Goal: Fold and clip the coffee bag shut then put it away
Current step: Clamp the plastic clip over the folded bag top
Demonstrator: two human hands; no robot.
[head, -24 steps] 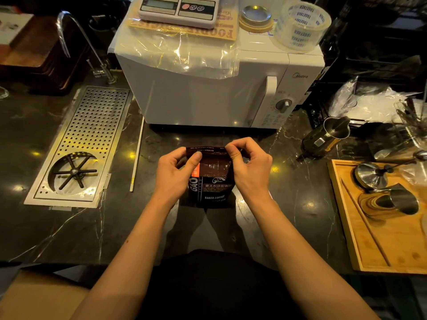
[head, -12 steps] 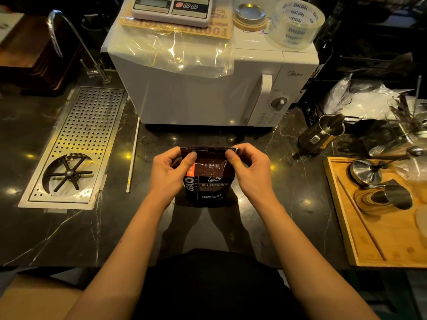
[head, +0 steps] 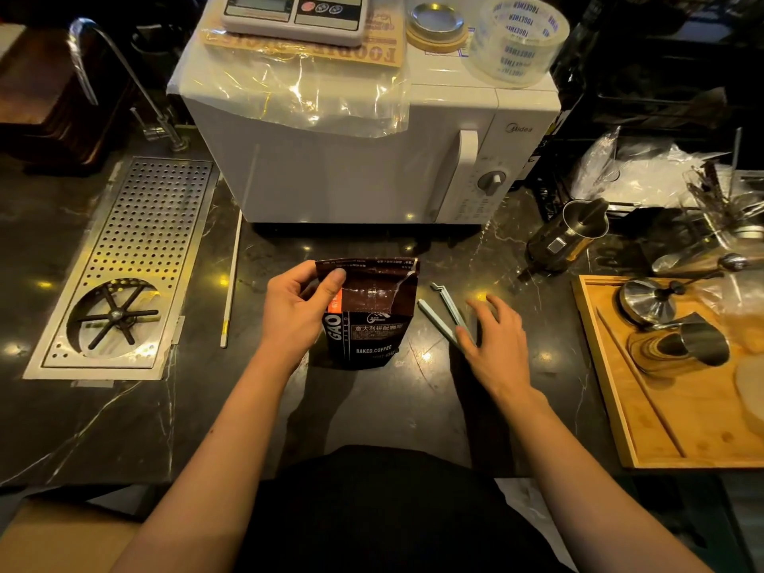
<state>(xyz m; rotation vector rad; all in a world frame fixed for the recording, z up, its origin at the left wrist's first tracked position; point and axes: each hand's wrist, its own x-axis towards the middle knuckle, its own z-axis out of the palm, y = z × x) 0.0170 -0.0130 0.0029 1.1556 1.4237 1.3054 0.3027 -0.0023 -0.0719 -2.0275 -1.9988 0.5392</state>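
The right hand [head: 496,341] lay low over the dark worktop [head: 392,407], its fingers [head: 467,341] spread and unclosed, the tips touching or just above the hinge end of the clip [head: 444,312]; contact could not be confirmed. The clip lay open in a narrow V, just to the right of the coffee bag [head: 372,320].

The left hand [head: 299,308] gripped the bag's upper left corner, thumb on the front panel and fingers behind, holding the bag upright on the worktop. The top edge stood flattened but creased; whether a full fold had been made could not be told.

Probable faults from this state:
- With one corner held only, the far corner was unsupported. The flattened top could spring open, so the clip would close on a loose or uneven edge.
- The clip was thin and lay flat on a glossy surface. A pinch from above could slide it away or snap it shut before fitting.
- A sideways pull on the corner could tip the bag and spill its contents.

Beyond the bag stood the microwave [head: 351,171].
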